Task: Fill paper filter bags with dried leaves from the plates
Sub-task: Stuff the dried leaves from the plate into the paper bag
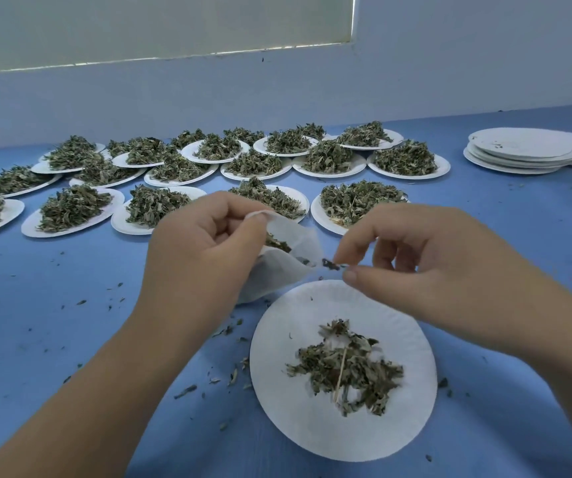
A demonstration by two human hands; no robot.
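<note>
My left hand (198,250) grips a white paper filter bag (277,270) and holds its mouth open toward the right; dark leaves show inside it. My right hand (415,263) pinches a small bit of dried leaf (331,264) between thumb and forefinger, right at the bag's opening. Below both hands lies a white paper plate (284,391) with a small remaining pile of dried leaves (346,369) in its middle.
Several paper plates heaped with dried leaves (260,160) cover the far half of the blue table (70,298). A stack of used, leafless plates (522,150) stands at the far right. Leaf crumbs are scattered on the cloth around the near plate. A white wall runs behind.
</note>
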